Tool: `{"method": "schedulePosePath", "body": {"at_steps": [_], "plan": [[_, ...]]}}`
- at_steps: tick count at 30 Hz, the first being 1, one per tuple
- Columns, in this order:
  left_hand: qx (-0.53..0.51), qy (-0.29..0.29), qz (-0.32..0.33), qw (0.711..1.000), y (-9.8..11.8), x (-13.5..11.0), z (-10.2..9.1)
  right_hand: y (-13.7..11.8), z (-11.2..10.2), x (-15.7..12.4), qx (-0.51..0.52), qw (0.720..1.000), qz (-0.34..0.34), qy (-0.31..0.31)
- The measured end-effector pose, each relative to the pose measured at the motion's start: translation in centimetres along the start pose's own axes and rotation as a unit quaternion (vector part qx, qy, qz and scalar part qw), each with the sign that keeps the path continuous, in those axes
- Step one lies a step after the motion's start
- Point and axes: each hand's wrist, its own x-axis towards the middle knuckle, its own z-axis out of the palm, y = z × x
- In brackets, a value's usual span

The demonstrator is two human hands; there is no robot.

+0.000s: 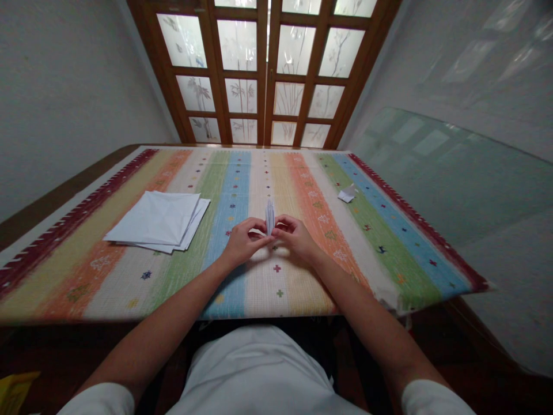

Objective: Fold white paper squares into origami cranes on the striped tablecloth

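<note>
- White folded paper (270,217), pressed into a narrow upright strip, stands between the person's left hand (244,242) and right hand (296,237), above a striped woven cover (302,288) on the desk.
- Both hands are close together, with fingers pinching the strip from either side. Its lower end is hidden among them, so how it sits there cannot be told.
- The thin strip rests on a small grip: uneven finger pressure could crease it off line, and a pull in opposite directions could tear it.
- A loosened grip could let the folded layers spring apart or let the strip drop onto the cover.
- Left of the strip, a loose stack of square white paper sheets (153,222) lies with its edges slightly fanned; a sweep of the left forearm could shift it.
- Right of the strip and farther off, a small crumpled white paper scrap (347,195) sits on the cover, light enough to be knocked away.
- No box or tray shows; the sheets and scrap lie directly on the cover.
- Beyond the strip stands a wood-framed frosted glass door (268,75).
</note>
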Motion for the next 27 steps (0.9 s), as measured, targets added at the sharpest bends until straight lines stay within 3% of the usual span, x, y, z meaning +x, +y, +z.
{"method": "schedulePosePath", "body": {"at_steps": [5,11,16,20,27], "plan": [[-0.002,0.021,-0.007,1.000,0.10,0.10,-0.09,0.29,-0.49,0.26,-0.022,0.999,-0.018,0.022],[-0.081,0.054,-0.035,0.995,-0.20,0.25,0.15,0.04,-0.61,0.29,-0.046,0.997,-0.032,0.050],[-0.075,0.038,-0.033,0.996,-0.35,0.16,0.16,0.09,-0.10,0.36,-0.020,0.996,-0.050,0.076],[-0.083,0.036,-0.034,0.995,-0.48,0.06,0.19,0.35,0.00,0.48,-0.059,0.990,-0.081,0.096],[-0.146,-0.005,-0.128,0.981,-0.41,0.18,0.19,0.49,0.04,0.16,-0.067,0.991,-0.088,0.079]]}}
